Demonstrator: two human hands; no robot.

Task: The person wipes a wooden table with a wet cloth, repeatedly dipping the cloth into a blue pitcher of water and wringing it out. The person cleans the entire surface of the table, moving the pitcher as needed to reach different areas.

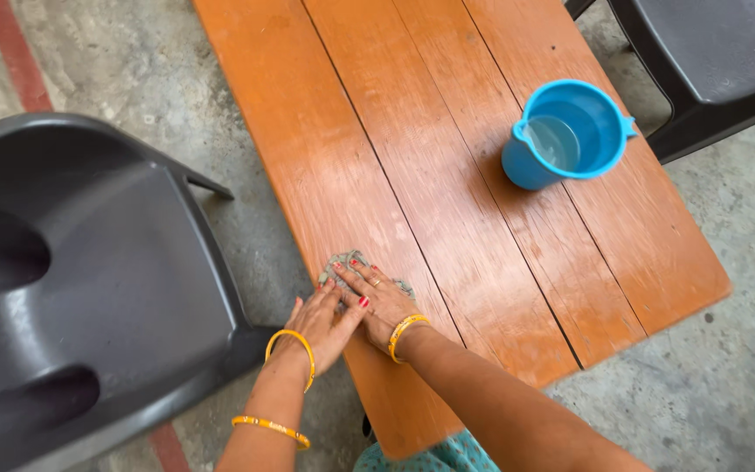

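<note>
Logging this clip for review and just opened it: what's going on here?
A person presses both hands flat on a small grey cloth near the left edge of an orange wooden table. The left hand sits beside and partly under the right hand, whose fingers spread over the cloth. A blue plastic jug holding water stands apart on the table's far right side. Dark plastic chairs flank the table on a concrete floor.

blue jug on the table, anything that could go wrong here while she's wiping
The blue jug holds water and stands on the same wooden table; a broad sweep or a jolt could tip it. Both hands, left hand and right hand, press the grey cloth near the table's left edge, so it might slip off.
</note>
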